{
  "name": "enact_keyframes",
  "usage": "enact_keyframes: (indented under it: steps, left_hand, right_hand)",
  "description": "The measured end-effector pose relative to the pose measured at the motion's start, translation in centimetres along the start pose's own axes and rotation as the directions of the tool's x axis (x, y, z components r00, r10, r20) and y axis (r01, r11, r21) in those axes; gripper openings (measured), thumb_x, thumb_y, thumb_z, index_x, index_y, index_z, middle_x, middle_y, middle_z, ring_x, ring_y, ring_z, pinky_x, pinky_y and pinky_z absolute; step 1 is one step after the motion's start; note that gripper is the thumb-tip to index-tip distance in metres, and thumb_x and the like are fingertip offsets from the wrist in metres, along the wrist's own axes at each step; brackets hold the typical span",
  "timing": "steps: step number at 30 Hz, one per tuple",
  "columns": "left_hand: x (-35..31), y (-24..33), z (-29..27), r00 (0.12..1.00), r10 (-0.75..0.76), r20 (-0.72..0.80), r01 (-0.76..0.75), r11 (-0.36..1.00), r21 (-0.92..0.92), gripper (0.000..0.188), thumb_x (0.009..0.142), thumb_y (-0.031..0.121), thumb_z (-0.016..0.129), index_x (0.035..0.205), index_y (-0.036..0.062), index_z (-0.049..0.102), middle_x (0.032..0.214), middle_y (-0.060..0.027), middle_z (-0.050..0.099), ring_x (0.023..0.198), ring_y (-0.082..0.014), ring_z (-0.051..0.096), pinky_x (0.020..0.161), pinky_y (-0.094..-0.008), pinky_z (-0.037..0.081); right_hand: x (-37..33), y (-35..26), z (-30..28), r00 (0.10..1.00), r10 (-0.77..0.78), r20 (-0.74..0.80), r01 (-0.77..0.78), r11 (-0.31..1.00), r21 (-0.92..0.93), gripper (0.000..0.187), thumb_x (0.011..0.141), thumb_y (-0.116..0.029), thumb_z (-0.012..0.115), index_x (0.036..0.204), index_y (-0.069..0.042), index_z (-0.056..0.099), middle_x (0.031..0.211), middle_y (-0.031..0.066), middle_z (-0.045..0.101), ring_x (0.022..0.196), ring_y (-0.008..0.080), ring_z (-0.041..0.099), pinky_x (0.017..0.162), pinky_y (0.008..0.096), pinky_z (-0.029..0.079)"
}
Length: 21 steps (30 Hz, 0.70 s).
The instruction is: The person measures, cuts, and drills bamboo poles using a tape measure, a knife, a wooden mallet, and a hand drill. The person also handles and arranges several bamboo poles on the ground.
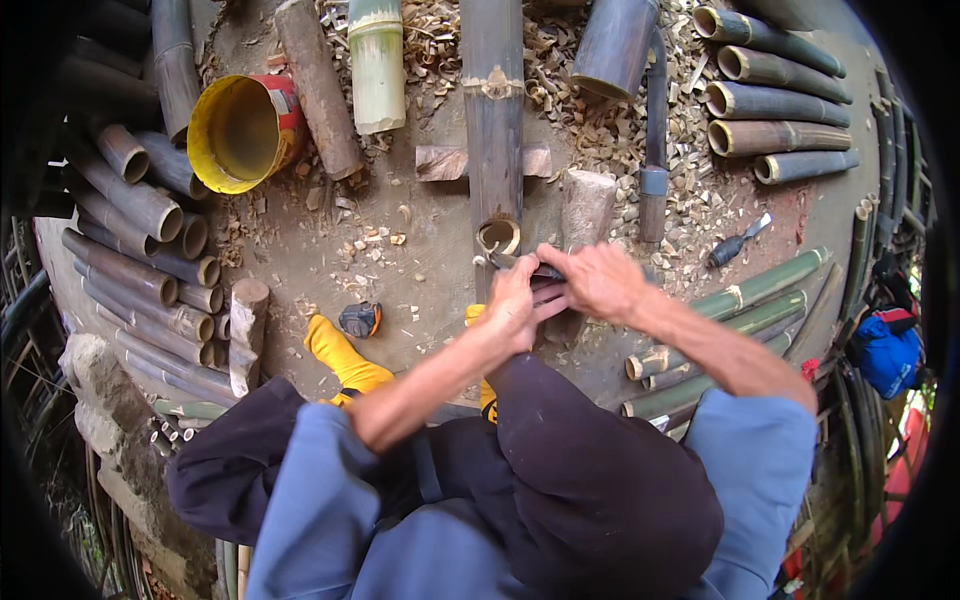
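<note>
A thick dark bamboo pole (492, 150) lies lengthwise before me, its cut hollow end facing me. My left hand (514, 305) is closed just below that opening, around a dark tool whose thin curved metal tip (496, 257) shows at the rim; it looks like a hooked knife. Close against it on the right, my right hand (598, 282) is also closed, fingers bent over the tool's handle end. Most of the handle is hidden by my fingers, and the right hand is slightly blurred. My raised right knee sits under my wrists.
A wooden block (440, 163) supports the pole. A yellow bucket (238, 135) stands at the far left, beside a log (318, 90). Bamboo tubes (135, 205) are stacked left; others (775, 95) lie right. A dark-handled blade (738, 242) rests at right among wood chips. Green bamboo (760, 285) lies nearby.
</note>
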<state>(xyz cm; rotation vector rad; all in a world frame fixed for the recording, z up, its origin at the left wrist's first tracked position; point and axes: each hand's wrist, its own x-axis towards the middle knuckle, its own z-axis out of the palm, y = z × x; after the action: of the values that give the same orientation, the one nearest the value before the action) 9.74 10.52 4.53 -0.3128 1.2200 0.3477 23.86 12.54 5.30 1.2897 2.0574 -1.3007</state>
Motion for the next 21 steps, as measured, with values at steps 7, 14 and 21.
enact_keyframes:
  steps: [7, 14, 21]
  left_hand:
    - [1.7, 4.0, -3.9, 0.992, -0.109, -0.067, 0.118, 0.573, 0.811, 0.034, 0.092, 0.025, 0.041, 0.09, -0.0021, 0.062, 0.076, -0.0149, 0.065, 0.058, -0.0208, 0.063, 0.055, -0.0322, 0.056]
    - [1.8, 1.8, -1.7, 0.98, 0.091, 0.177, -0.15, 0.923, 0.355, 0.026, 0.093, 0.012, 0.044, 0.107, -0.0053, 0.058, 0.106, -0.0162, 0.064, 0.094, -0.0226, 0.064, 0.082, -0.0351, 0.053]
    - [3.8, 0.4, -4.1, 0.818, 0.316, 0.48, 0.18, 0.653, -0.735, 0.032, 0.093, 0.019, 0.051, 0.119, 0.0004, 0.051, 0.122, -0.0109, 0.055, 0.111, -0.0232, 0.055, 0.098, -0.0425, 0.044]
  right_hand:
    - [0.1, -6.1, 8.3, 0.91, 0.383, -0.161, -0.145, 0.657, 0.74, 0.041, 0.08, -0.004, 0.051, 0.12, -0.003, 0.039, 0.084, 0.0248, 0.064, 0.081, 0.0455, 0.063, 0.069, 0.0471, 0.05]
    - [0.5, -1.2, -1.1, 0.982, 0.066, -0.178, -0.077, 0.995, -0.058, 0.025, 0.078, -0.014, 0.061, 0.099, -0.007, 0.049, 0.069, 0.0156, 0.065, 0.063, 0.0337, 0.065, 0.053, 0.0449, 0.049]
    - [4.9, -3.6, -4.2, 0.929, -0.37, -0.012, 0.22, 0.579, -0.785, 0.022, 0.074, -0.022, 0.063, 0.092, -0.01, 0.055, 0.061, 0.0095, 0.06, 0.054, 0.0305, 0.059, 0.051, 0.0441, 0.044]
